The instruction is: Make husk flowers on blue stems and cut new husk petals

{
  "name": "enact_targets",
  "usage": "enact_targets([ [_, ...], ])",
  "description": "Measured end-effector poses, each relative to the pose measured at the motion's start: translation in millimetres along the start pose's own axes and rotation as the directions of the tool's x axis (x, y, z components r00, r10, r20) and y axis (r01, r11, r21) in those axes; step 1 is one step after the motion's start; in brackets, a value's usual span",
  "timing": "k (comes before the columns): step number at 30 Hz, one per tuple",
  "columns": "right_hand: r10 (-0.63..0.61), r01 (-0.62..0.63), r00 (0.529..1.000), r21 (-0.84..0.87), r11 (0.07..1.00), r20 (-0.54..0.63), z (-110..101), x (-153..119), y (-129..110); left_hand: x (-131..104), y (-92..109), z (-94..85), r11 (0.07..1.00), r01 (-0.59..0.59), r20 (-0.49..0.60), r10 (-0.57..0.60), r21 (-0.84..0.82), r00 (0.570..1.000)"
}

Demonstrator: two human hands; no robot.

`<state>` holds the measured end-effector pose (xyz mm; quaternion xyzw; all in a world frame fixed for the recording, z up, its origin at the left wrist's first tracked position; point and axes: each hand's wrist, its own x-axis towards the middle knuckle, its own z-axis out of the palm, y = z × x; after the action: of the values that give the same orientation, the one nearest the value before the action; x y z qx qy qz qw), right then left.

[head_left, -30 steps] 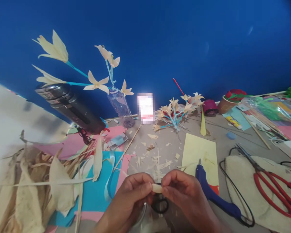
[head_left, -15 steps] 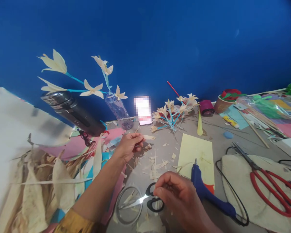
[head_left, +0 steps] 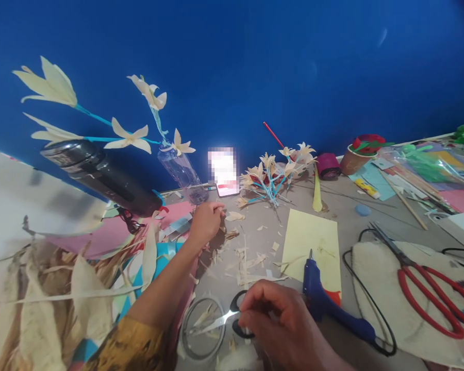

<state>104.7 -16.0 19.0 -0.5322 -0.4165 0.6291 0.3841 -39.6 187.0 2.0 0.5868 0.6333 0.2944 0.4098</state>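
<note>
My left hand (head_left: 208,222) is loosely curled near the foot of a clear purple-tinted bottle (head_left: 181,172), and nothing shows in its fingers. Just to its right, apart from the fingertips, lies a pale petal-shaped piece of dried husk (head_left: 235,216). At the lower middle, my right hand (head_left: 276,317) is closed at the black handles of small scissors (head_left: 235,314). Their shiny blades reach left over a grey tape ring (head_left: 183,335). Beyond my right hand, a blue glue gun (head_left: 319,293) lies partly on a yellow sheet (head_left: 296,232).
Husk flowers (head_left: 270,178) with blue stems lie by a lit phone (head_left: 228,193). A black flask (head_left: 104,178) leans at the left above dried husks (head_left: 46,309). Red-handled scissors (head_left: 429,299) rest on a cloth (head_left: 371,263) at the right. Husk scraps (head_left: 251,260) litter the middle.
My left hand has let go of the husk petal and drawn back up and left; the petal lies on the table. My right hand stays at the scissors. The view has shifted slightly.
</note>
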Motion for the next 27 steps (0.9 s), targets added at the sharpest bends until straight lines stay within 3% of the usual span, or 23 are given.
enact_targets([
  [2, -0.009, 0.009, 1.0, -0.011, 1.0, 0.003, 0.2, 0.3, 0.0, -8.8, 6.8, -11.8, 0.991, -0.079, -0.052, 0.085, 0.105, 0.995],
  [5, -0.018, 0.019, 1.0, -0.016, 1.0, 0.023, -0.1, -0.3, 0.1, -38.0, 14.5, -33.8, 0.947, -0.174, -0.041, 0.192, 0.271, 0.981],
  [8, -0.052, 0.053, 0.995, -0.009, 0.999, 0.086, -2.4, -3.0, -0.6, -79.6, 7.5, -54.0, 0.982, -0.112, 0.04, 0.107, 0.15, 0.993],
  [12, -0.154, 0.163, 0.978, -0.056, 0.985, 0.139, -9.4, -10.0, -2.0, -134.8, -27.2, -70.1, 0.998, 0.039, 0.134, -0.032, -0.048, 0.99],
  [17, -0.258, 0.306, 0.946, -0.279, 0.91, 0.198, -14.0, -21.2, 7.8, -181.0, -64.3, -70.6, 0.973, 0.156, 0.094, -0.142, -0.169, 0.985],
  [20, -0.264, 0.314, 0.949, -0.485, 0.816, 0.17, -11.9, -24.1, 24.6, -193.3, -64.0, -63.6, 0.978, 0.171, 0.055, -0.165, -0.12, 0.985],
  [23, -0.367, 0.371, 0.921, -0.589, 0.718, 0.133, -9.7, -22.5, 37.4, -199.0, -55.6, -56.8, 0.98, 0.184, -0.002, -0.185, -0.073, 0.983],
  [27, -0.424, 0.425, 0.882, -0.739, 0.524, 0.206, -5.1, -14.6, 38.3, -210.1, -59.2, -53.9, 0.996, 0.085, -0.111, -0.081, 0.03, 0.99],
])
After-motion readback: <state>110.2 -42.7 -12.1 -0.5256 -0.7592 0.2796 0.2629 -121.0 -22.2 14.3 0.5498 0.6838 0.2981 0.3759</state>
